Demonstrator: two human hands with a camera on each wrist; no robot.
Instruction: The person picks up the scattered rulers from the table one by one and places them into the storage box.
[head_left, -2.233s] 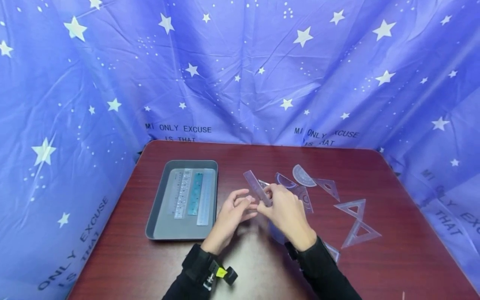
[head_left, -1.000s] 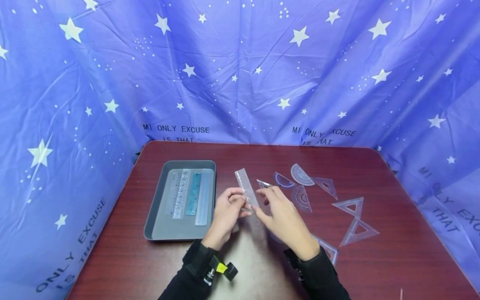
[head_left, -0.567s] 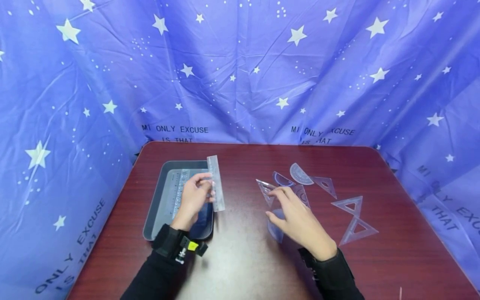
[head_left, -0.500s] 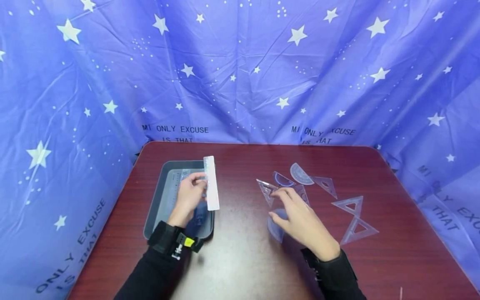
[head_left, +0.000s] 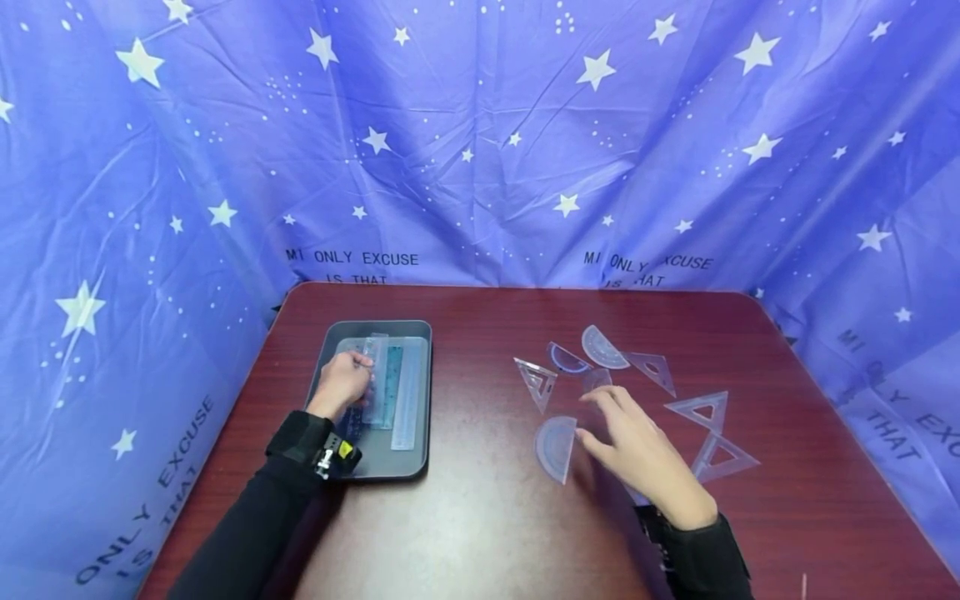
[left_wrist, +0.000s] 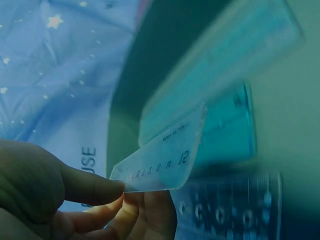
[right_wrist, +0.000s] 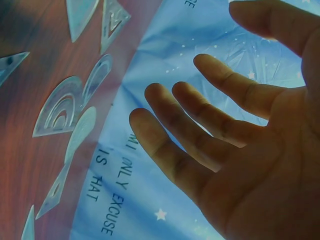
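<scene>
My left hand (head_left: 343,387) is over the grey tray (head_left: 430,392), pinching a clear ruler (left_wrist: 157,155) between thumb and fingers. That ruler is tilted above a teal ruler (head_left: 393,392) in the tray. Another clear ruler (head_left: 406,404) lies to the right of the teal one. A ruler with a row of round marks (left_wrist: 220,212) shows beneath my fingers in the left wrist view; in the head view the hand covers much of it. My right hand (head_left: 641,454) hovers over the table's right half, fingers spread and holding nothing, close to a clear protractor (head_left: 597,380).
A round-edged protractor (head_left: 555,450) lies left of my right hand. Behind it are a small set square (head_left: 543,385), a blue-edged protractor (head_left: 567,358) and a pale protractor (head_left: 604,348). More set squares (head_left: 703,412) lie to the right. A starry curtain (head_left: 480,167) surrounds the table.
My left hand took the ruler from between both hands and carried it left, over the tray. My right hand let go of it and moved right and nearer to me.
</scene>
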